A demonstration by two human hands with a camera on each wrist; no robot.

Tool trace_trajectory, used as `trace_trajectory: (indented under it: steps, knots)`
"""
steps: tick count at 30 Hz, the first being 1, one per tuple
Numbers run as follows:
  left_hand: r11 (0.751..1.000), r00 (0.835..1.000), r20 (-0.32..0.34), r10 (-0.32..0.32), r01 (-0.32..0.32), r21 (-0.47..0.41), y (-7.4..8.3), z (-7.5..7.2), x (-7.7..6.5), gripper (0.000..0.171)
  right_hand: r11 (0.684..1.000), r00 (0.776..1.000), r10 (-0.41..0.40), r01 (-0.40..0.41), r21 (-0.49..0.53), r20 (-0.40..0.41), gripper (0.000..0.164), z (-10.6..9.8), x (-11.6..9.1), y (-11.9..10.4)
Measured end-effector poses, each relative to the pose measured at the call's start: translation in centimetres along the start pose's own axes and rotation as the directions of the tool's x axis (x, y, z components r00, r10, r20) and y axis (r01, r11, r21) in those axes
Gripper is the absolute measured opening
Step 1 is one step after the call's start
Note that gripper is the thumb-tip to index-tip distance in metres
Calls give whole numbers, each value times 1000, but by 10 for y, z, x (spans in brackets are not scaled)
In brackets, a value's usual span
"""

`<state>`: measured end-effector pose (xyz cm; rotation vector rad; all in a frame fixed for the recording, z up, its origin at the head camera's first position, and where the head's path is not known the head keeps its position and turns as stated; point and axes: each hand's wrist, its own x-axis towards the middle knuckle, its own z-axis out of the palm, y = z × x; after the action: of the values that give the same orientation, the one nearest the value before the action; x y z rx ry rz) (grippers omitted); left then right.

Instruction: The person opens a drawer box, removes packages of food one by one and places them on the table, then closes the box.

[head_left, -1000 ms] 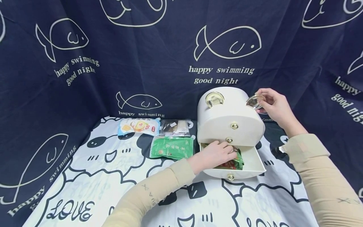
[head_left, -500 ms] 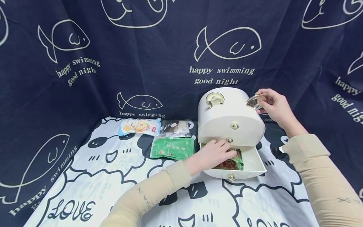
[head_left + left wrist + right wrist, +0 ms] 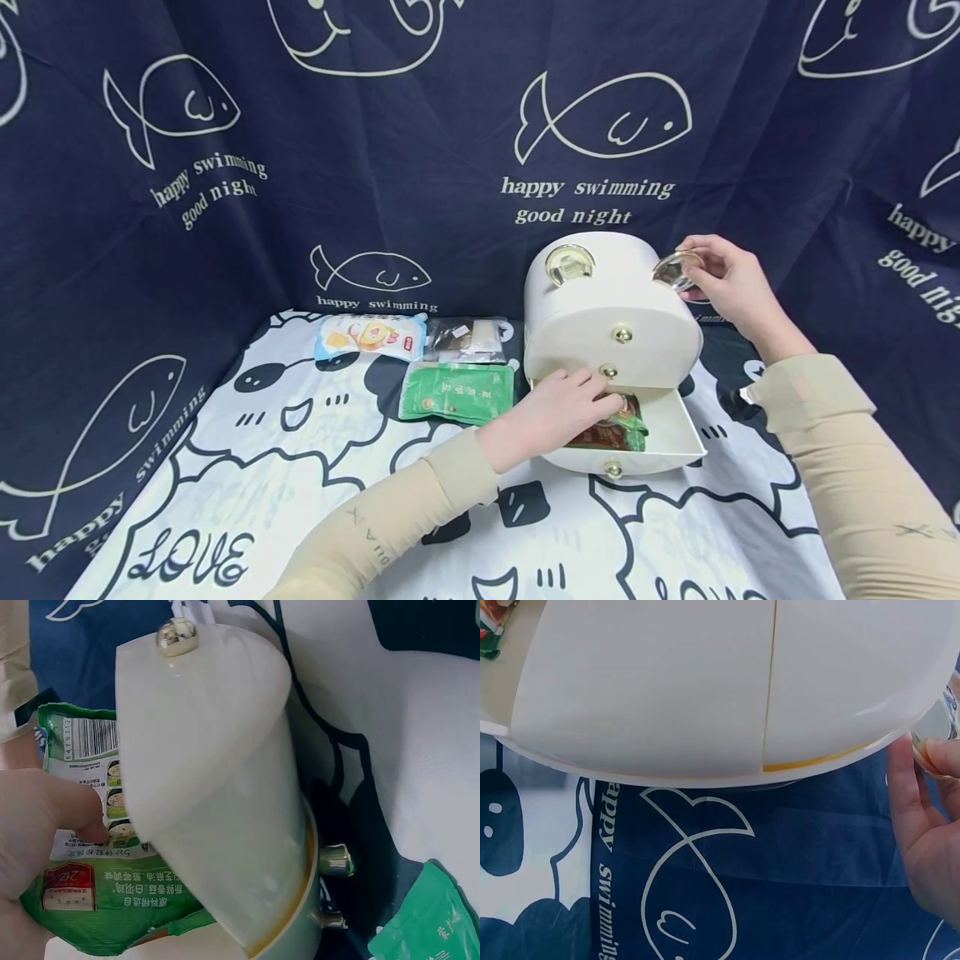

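A white cabinet (image 3: 570, 333) with small gold knobs has its bottom drawer (image 3: 667, 425) pulled out. Inside the drawer lies a green and red-brown food packet (image 3: 615, 433). My left hand (image 3: 562, 408) reaches over the drawer's left side and grips this packet with bent fingers. In the left wrist view, a finger lies on the printed back of the packet (image 3: 120, 900), near its barcode. At the cabinet's top right, my right hand (image 3: 723, 275) pinches a gold round ear-like disc (image 3: 675, 268). Its twin, another gold disc (image 3: 570, 265), sits at the top left.
Left of the cabinet lie a green sachet (image 3: 457, 392), a white and blue snack bag (image 3: 371, 335) and a clear-and-dark packet (image 3: 467, 339). A patterned cloth (image 3: 285, 500) covers the table. A dark blue fish-print curtain (image 3: 450, 125) hangs right behind.
My left hand has shifted slightly left, and the packet under it has tilted, showing more red-brown and less green. My right hand keeps its hold on the gold disc.
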<state>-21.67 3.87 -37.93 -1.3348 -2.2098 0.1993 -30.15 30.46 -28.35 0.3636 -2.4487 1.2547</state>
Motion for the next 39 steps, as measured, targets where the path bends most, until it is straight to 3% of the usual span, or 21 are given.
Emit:
trace_trajectory:
  steps: [6,13,18,22,28,39]
  knots:
    - [1000,999,-42,10,-11,-17,-1,-7,-3,19,1000,999,7,-6,-26,32,28,-3,2,-1]
    - [999,990,-138,32,-37,-31,-2,-20,-6,15,998,997,-15,20,-62,74,30,-6,4,-3]
    - [999,987,-157,29,-35,-38,-3,-31,-10,17,997,995,-15,23,-73,101,35,-10,5,-7]
    - [997,983,-181,24,-36,-66,-5,-38,-15,17,992,996,-21,32,-121,90,33,-15,7,-11]
    - [999,971,-237,33,-41,-29,-9,-39,-22,12,977,996,-22,41,-210,90,30,-20,9,-18]
    - [999,951,-308,19,-31,-36,-18,-50,-37,15,960,995,-39,64,-271,96,25,-22,7,-25]
